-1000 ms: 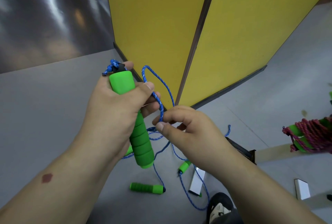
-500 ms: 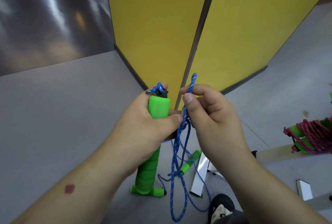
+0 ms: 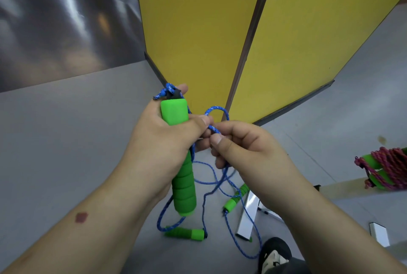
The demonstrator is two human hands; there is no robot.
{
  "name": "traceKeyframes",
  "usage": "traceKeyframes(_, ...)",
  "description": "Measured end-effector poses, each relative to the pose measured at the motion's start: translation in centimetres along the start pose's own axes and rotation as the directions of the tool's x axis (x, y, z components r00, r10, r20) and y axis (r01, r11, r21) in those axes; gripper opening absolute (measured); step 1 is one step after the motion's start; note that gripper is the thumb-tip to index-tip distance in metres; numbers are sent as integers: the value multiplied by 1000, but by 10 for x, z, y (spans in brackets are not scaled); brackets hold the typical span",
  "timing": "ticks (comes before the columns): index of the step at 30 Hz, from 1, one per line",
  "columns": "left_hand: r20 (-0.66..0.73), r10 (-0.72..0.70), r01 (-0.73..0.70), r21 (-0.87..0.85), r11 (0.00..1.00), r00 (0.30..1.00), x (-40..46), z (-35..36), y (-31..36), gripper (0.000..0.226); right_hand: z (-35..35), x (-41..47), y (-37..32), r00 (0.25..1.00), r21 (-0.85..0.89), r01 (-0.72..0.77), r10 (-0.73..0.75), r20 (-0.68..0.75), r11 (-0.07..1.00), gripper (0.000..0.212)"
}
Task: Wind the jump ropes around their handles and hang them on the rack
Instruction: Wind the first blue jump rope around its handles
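the left hand is wrapped around the upper part of a green foam handle, thumb across the front, holding it nearly upright in front of the body. the right hand pinches the blue rope between thumb and forefinger just beside the left thumb, with a small loop arching above the pinch. the rest of the rope hangs slack to the grey floor, where a second handle and a third lie in its coils, near a shoe.

the foam looks soft and grippy, light enough for one hand — the middle of the handle seems the sensible place to hold, leaving its length free for turns. the rope is thin, braided and limp; it will probably sag and tangle unless kept taut, so pinching close to the handle looks right.

room is open to the left and below. the yellow panels stand just ahead, and a white frame leg sits by the trailing rope, which could snag there. a red rope, already wound on green handles, hangs at the right edge.
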State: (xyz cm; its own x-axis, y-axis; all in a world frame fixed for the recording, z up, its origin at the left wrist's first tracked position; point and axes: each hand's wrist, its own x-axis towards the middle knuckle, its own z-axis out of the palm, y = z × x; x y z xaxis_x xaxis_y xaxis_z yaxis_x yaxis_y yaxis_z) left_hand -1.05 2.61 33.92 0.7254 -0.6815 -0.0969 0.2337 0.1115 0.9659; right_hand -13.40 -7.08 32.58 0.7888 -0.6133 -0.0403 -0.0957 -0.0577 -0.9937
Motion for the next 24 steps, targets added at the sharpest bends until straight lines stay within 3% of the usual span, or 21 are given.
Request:
traceKeyframes(5, -84, 5, -13, -98, 995, 996, 6, -7, 4, 46, -2, 2, -2, 980, -46, -18, 8, -201, 999, 18)
traceKeyframes(11, -132, 26, -47, -159, 986, 991, 11, -13, 10, 50, -10, 9, 7, 867, 77, -83, 110, -487, 994, 23)
traceKeyframes(14, -144, 35, -56, -149, 987, 989, 11, -14, 13, 51, -14, 10, 10, 832, 30, -124, 120, -541, 992, 15)
traceKeyframes(18, -119, 21, -36, -126, 991, 993, 6, -7, 13, 53, -3, 1, 1, 914, -212, 3, -88, -396, 977, 32)
traceKeyframes(22, -80, -7, -7, -174, 985, 997, 1, 1, 12, 53, 14, -8, -2, 992, -292, 113, -122, -13, 950, 12)
traceKeyframes(24, -73, -40, 22, -229, 973, 997, 1, 1, 13, 52, 16, -10, 0, 992, -340, 123, -105, 71, 932, 9)
